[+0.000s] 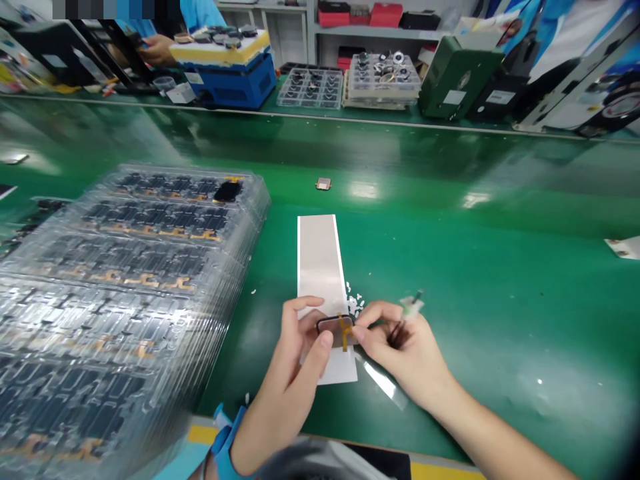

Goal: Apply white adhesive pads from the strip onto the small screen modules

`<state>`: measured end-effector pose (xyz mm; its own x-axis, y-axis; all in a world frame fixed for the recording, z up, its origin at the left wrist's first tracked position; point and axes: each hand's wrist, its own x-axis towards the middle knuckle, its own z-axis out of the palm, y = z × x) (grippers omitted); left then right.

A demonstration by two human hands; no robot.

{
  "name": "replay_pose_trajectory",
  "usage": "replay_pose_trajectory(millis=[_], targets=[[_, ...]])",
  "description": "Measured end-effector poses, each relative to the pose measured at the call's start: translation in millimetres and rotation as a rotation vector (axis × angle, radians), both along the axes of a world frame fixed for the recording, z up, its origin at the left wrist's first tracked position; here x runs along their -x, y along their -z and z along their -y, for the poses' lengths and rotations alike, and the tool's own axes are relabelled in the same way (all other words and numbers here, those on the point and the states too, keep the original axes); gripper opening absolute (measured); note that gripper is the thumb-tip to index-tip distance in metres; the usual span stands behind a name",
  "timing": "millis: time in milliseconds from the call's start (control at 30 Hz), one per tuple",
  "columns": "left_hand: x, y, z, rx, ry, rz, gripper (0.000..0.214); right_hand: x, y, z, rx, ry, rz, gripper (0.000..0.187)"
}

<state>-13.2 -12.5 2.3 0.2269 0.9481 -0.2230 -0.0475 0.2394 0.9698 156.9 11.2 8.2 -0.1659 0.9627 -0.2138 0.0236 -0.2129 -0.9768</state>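
L hand (287, 373) and R hand (400, 340) are both at the small display panel (335, 327), which has an orange flex cable (344, 333). The panel is held up just above the lower end of a long white strip (317, 267), and this strip lies on the green bench mat (500, 313). L fingers (303, 308) are closed around the panel's left side, w/ L thumb (320, 353) pressing at its lower edge. R thumb and index fingers (367, 320) pinch the panel's right side; the other R fingers are curled. A small film tab (411, 307) sticks up past R hand, but I cannot tell if R hand grips it.

White scraps (354, 305) lie beside the strip, and a clear film piece (380, 381) lies on the mat under R hand. L wrist has a blue band (227, 437).

On the left is a tall stack of clear trays (125, 280) w/ dark panels and orange flex cables. One black panel (227, 192) sits on top. At the far side, a co-worker's hand (157, 50) is near a blue machine (225, 80).
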Motion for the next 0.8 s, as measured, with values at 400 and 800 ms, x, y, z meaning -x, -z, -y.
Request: replay_pose_trajectory(millis=[400,800], targets=[[-13,-11.1,-15,0.052,0.088,0.038,0.029,-4,-2.6,17,-0.812,0.220,0.363,0.023],[-16,-10.6,-16,-0.006,0.075,0.094,0.029,-3,-10.3,14,-0.714,0.227,0.358,0.013]])
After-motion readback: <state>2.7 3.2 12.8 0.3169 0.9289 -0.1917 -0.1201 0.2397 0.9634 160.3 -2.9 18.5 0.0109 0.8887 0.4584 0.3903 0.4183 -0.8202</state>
